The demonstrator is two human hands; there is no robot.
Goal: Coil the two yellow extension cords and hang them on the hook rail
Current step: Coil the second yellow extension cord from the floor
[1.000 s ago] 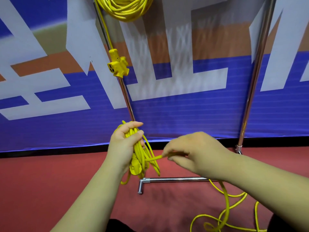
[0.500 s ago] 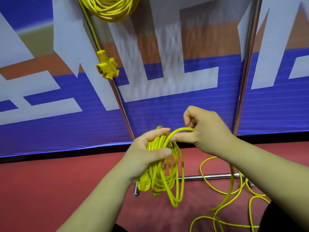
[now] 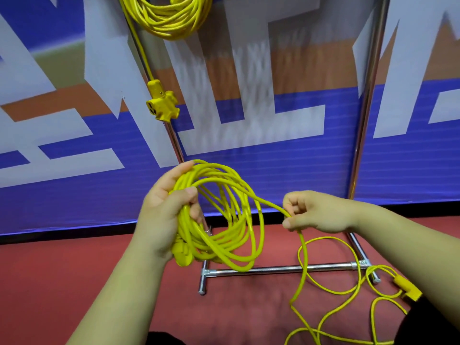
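Left hand (image 3: 164, 215) grips a yellow cord coil (image 3: 224, 220), fingers curled round its loops — right hand (image 3: 316, 212) pinches the loose strand (image 3: 302, 265) trailing to the floor (image 3: 74, 270).

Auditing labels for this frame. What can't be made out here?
Head view:
- Hook rail: above the top edge; hung coil is cut off there.
- Plug in the held coil: mostly hidden by the left hand and loops.
- Loose cord: runs off the bottom edge, length unknown.

right hand (image 3: 321, 211) pulled cord (image 3: 267, 202) sideways, away from coil (image 3: 224, 220).
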